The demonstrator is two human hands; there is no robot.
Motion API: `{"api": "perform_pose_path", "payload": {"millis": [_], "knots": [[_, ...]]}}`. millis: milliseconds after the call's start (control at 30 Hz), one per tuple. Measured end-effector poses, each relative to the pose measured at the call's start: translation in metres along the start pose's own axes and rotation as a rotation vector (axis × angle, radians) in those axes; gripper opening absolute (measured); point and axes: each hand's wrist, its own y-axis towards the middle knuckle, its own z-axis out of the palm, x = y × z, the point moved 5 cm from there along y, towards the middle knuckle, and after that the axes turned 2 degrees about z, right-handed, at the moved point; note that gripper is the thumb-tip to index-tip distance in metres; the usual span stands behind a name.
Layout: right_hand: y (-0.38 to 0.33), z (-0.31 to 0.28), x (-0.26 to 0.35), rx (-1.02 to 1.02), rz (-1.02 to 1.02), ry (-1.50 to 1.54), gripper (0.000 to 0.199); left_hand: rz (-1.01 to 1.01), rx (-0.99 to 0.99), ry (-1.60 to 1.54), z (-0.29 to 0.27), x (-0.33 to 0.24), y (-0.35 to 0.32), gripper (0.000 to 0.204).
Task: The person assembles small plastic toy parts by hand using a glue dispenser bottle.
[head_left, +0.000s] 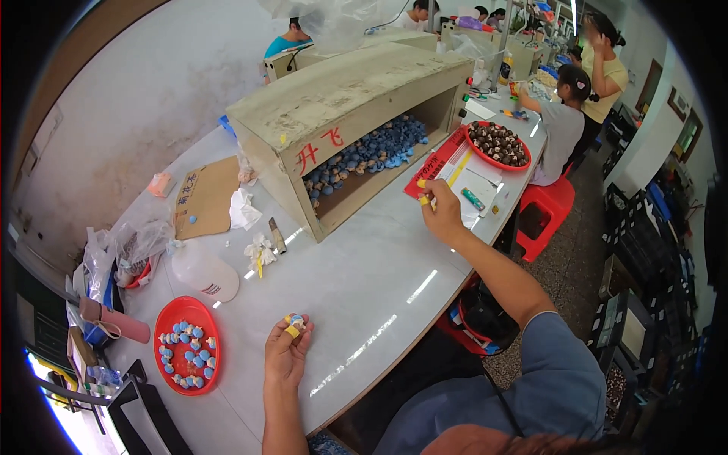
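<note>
My left hand (288,350) is closed around a small blue-and-cream figure piece (297,321), pinched at the fingertips above the table. Yellow wraps cover some of its fingertips. My right hand (441,211) is stretched out over the table beside a red printed sheet (440,163). Its yellow-wrapped thumb and forefinger stand apart, and I see nothing between them; the other fingers are curled. Beyond it, an open-fronted beige metal box (341,91) holds a heap of small blue and cream pieces (371,155). Left of my left hand, a red tray (214,334) carries several similar blue-and-cream pieces.
A red bowl of dark brown pieces (498,144) stands near the right edge. A white bottle (205,274), crumpled tissue (244,209), a cardboard sheet (208,199) and a pink tumbler (125,322) lie or stand leftward. A red stool (547,214) and other people occupy the right.
</note>
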Motion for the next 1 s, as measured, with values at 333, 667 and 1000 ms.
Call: {"api": "perform_pose_path", "payload": {"millis": [333,667,1000], "knots": [[0.072,0.103,-0.067,0.254,0.28,-0.49,0.039,-0.004,-0.009,0.052,-0.007,0.002,0.001,0.02],[-0.007,0.121,0.038,0.529,0.922,0.931,0.022,0.026,0.008,0.08,-0.003,0.0,0.002,0.03],[-0.099,0.148,0.203,1.109,1.028,1.336,0.027,0.125,-0.013,-0.05,-0.008,0.001,0.005,0.031]]}}
